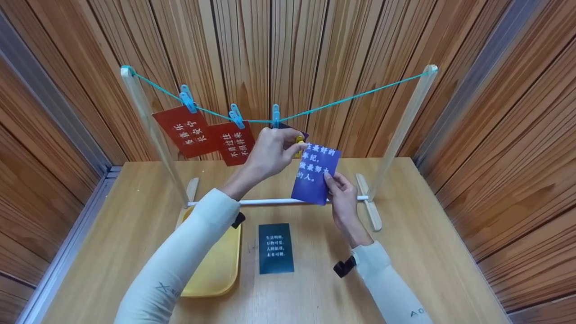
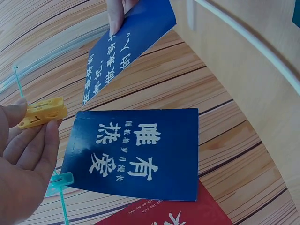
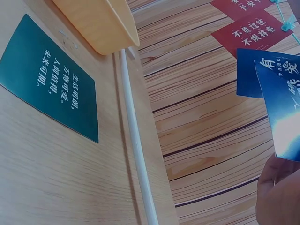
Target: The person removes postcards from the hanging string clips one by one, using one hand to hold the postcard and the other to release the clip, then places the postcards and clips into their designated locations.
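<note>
My left hand pinches a yellow clothespin between thumb and fingers, close to the sagging green cord. To its right, my right hand holds a blue card with white writing by its lower edge. In the left wrist view, the clothespin and this card are apart. A second blue card hangs from the cord by a light blue clothespin; my left hand mostly hides it in the head view. Two red cards hang further left, from blue clothespins.
Two upright posts hold up the cord, joined low down by a white rod. On the table lies a dark green card, beside a yellow tray partly under my left forearm. Wood-patterned walls stand around the table.
</note>
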The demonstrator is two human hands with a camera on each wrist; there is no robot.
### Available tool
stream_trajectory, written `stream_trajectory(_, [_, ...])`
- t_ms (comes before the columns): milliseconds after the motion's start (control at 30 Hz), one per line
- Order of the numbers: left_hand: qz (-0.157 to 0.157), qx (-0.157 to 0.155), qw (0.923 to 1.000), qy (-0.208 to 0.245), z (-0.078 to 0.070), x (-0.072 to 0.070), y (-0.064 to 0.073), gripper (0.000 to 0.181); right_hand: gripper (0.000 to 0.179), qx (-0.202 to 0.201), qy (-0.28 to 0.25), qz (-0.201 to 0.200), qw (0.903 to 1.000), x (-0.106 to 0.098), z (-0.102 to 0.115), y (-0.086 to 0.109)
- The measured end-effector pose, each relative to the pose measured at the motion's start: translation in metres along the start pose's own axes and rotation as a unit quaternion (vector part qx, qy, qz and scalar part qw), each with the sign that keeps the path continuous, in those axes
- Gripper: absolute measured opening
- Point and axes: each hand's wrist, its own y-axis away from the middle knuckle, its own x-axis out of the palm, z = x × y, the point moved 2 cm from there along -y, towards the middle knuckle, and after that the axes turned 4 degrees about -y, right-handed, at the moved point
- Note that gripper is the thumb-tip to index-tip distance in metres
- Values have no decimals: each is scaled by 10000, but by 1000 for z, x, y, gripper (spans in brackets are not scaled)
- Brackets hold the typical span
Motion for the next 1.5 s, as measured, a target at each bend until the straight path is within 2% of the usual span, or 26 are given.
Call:
stream_trajectory(200, [220, -80, 9997, 83, 6, 3, 5, 32, 23, 57, 86, -55, 9999, 1, -6, 5])
stream_trajectory(400, [400, -421, 9969, 540, 16, 5, 11, 34, 25, 169, 208, -62, 9996, -1, -14, 8])
stream_trajectory(533, [495, -557, 9951, 650, 21, 5, 15, 35, 30, 326, 364, -27, 9988, -2, -17, 9])
stream_trajectory(733, [589, -662, 9927, 813, 28, 6, 20, 48, 30, 488, 717, 30, 9962, -2, -22, 14])
stream_trajectory(833, [606, -784, 9910, 898, 31, 8, 23, 47, 29, 495, 874, -1, 9949, 0, -25, 17])
stream_trajectory(1033, [689, -843, 9908, 801, 37, 9, 28, 38, 32, 518, 1085, 55, 9927, 2, -33, 26])
stream_trajectory(1300, [779, -828, 9912, 682, 50, 9, 36, 41, 32, 732, 1166, 261, 9901, 1, -47, 39])
stream_trajectory(1500, [996, -990, 9887, 524, 62, 10, 45, 43, 30, 785, 1118, 216, 9904, -4, -58, 43])
